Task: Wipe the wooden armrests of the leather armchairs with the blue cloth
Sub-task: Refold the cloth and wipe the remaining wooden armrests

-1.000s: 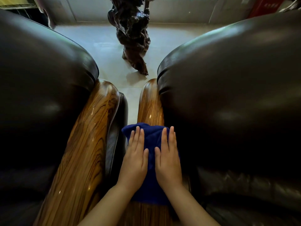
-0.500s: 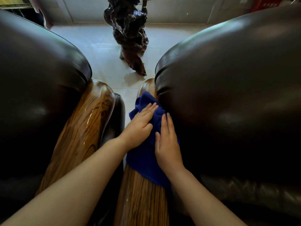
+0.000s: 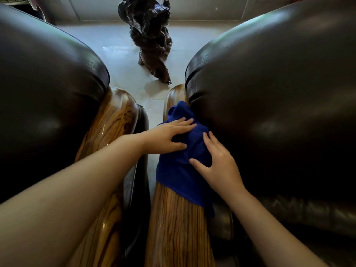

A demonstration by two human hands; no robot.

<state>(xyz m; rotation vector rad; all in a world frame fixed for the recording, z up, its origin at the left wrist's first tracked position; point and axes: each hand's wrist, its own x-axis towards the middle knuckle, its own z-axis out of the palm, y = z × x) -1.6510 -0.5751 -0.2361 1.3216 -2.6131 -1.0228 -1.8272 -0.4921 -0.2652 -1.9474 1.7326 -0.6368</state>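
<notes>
A blue cloth [image 3: 183, 166] lies bunched over the striped wooden armrest [image 3: 179, 228] of the right dark leather armchair [image 3: 279, 105]. My left hand [image 3: 169, 136] presses on the cloth's far part, fingers spread and pointing right toward the leather. My right hand [image 3: 217, 168] rests on the cloth's near right side, fingers apart, thumb on the fabric. The armrest's rounded far tip [image 3: 176, 95] shows beyond the cloth. The left armchair [image 3: 44, 97] has its own glossy wooden armrest [image 3: 113, 122], untouched by either hand.
A narrow gap with pale tiled floor [image 3: 152, 105] runs between the two chairs. A dark gnarled wooden sculpture [image 3: 152, 39] stands on the floor beyond them. A light wall base runs along the back.
Both hands pushed the cloth forward along the right armrest toward its far tip. The cloth went from flat to bunched, and my left hand turned sideways across it.
</notes>
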